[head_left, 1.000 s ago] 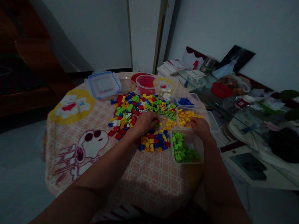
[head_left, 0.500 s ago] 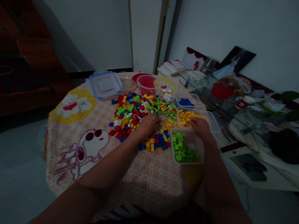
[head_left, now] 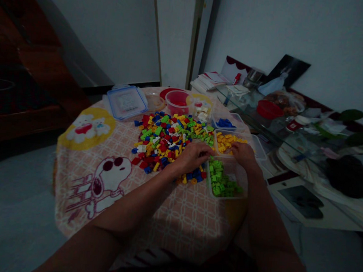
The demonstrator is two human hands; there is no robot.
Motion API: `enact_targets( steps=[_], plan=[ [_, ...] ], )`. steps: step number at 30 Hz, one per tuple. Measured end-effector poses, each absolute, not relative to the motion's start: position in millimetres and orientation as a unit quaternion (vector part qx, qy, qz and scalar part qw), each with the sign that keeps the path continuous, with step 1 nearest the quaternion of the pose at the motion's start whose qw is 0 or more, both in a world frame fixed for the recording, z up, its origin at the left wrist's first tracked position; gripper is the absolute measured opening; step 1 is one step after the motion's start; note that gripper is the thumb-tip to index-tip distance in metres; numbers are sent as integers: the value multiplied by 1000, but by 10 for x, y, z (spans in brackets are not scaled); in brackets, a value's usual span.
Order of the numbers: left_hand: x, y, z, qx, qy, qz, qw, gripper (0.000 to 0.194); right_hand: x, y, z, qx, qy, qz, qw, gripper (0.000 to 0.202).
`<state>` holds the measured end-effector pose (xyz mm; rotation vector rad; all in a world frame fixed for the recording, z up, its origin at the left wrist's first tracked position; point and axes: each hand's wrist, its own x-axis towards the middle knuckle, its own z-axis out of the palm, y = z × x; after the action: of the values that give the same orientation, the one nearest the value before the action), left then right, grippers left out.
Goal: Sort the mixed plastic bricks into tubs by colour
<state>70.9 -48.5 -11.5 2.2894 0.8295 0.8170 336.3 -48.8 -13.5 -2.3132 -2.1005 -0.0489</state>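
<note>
My left hand [head_left: 195,156] is over the right side of a mixed heap of toy building bricks [head_left: 160,139]. Its fingers are bent together, their tips close to the near left corner of a clear box of yellow bricks [head_left: 225,141]. Whatever they hold is too small to make out. At the right of that same box is my right hand [head_left: 244,153], fingers closed by the yellow bricks; their contents are hidden. Nearer to me stands a clear box [head_left: 241,196] with green bricks [head_left: 223,181] in it.
Behind the yellow box is a clear box with blue bricks [head_left: 225,123]. White bricks [head_left: 202,114] lie beside a pink tub [head_left: 177,103]. A blue-rimmed lid [head_left: 127,102] rests at the back left of the cloth-covered table [head_left: 177,221]. A cluttered glass shelf [head_left: 246,109] stands at right.
My left hand has moved right, from over the heap toward the boxes of yellow and green bricks. My right hand stays at the yellow box.
</note>
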Motion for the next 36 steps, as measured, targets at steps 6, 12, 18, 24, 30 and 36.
enact_targets(
  steps=[6, 12, 18, 24, 30, 36],
  plan=[
    [847, -673, -157, 905, 231, 222, 279, 36, 3349, -486, -124, -746, -666, -9, 6, 35],
    [833, -695, -149, 913, 208, 221, 271, 38, 3338, -490, -103, -740, -672, -10, 0, 35],
    [329, -201, 12, 858, 394, 290, 159, 34, 3320, -504, -76, -738, -674, -16, -8, 36],
    [-749, 262, 86, 714, 677, 171, 45, 33, 3318, -500, -80, -740, -672, -9, -8, 37],
    [-1190, 400, -173, 636, 757, 40, 144, 46, 3309, -510, -79, -736, -676, -17, -3, 37],
    [-1133, 470, -338, 672, 713, 107, 168, 47, 3290, -515, -65, -740, -673, -14, -8, 38]
  ],
)
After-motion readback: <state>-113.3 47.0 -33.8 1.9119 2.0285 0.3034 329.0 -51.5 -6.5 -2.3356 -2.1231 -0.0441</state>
